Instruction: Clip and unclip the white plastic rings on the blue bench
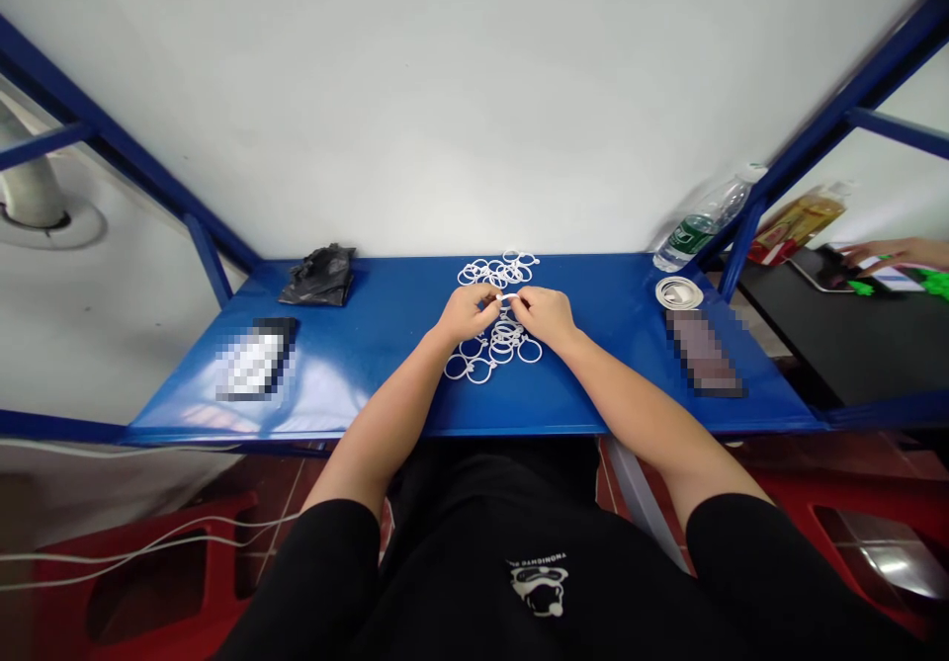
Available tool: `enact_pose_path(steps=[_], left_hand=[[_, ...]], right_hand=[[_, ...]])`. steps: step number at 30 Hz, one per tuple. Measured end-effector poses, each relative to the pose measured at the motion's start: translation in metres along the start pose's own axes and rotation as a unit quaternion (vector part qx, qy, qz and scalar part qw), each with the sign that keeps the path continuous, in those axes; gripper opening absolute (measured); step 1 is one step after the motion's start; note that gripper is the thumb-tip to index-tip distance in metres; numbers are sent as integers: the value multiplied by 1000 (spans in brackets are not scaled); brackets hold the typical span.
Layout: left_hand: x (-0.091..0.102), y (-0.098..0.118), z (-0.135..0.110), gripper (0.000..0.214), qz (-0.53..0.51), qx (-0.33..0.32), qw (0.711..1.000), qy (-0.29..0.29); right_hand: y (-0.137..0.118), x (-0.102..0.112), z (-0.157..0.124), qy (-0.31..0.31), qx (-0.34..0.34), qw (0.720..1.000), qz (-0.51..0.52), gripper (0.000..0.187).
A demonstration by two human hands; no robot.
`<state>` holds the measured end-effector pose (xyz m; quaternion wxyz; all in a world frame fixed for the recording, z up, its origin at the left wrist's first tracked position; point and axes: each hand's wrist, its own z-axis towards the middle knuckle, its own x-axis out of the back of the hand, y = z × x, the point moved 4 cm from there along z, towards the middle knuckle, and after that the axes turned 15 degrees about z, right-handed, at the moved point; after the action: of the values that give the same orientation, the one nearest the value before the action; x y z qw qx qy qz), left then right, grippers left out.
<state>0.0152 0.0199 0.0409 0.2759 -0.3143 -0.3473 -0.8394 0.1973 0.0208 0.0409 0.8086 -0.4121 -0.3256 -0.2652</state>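
Observation:
My left hand (472,312) and my right hand (545,313) meet over the middle of the blue table. Both are closed in a pinch on one thin white plastic ring (507,296), which spans the small gap between the fingertips. Most of that ring is hidden by the fingers. Beyond my hands lies a loose group of similar white rings (511,271), each with a small knob or tab. Nearer to me, partly under my hands, is a second group of white rings (481,371), some overlapping.
A crumpled black plastic bag (320,276) and a blurred-out flat item (257,358) lie left on the blue table (386,384). On the right are a water bottle (701,226), a coiled white cable (678,293) and another blurred-out item (703,353). Another person's hand (894,251) is farther right.

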Motion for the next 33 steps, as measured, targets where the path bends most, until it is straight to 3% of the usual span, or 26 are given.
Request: enact_pose_path(steps=[10,18,23,25,28,31,33], left_hand=[[1,-5,1,19,6,28,999,27],[3,-10,1,20,22,45,998,31],[5,-19,1,22,32,78,995,59],[3,-21,1,24,43,77,995,37],[-6,-18,0,25,42,55,997,-46],[-14,-12,-2,26,35,41,992,-113],[-16,-8,-2,34,40,23,991,-124]], right_hand=[[-9,-3,-2,-41,37,998,18,45],[-15,-9,-3,-99,87,988,81,36],[16,2,13,-8,55,985,161,44],[34,1,20,2,24,990,138,47],[57,-9,25,-42,-42,995,86,56],[66,-20,23,-100,-79,990,53,56],[66,-22,21,-110,-79,990,41,49]])
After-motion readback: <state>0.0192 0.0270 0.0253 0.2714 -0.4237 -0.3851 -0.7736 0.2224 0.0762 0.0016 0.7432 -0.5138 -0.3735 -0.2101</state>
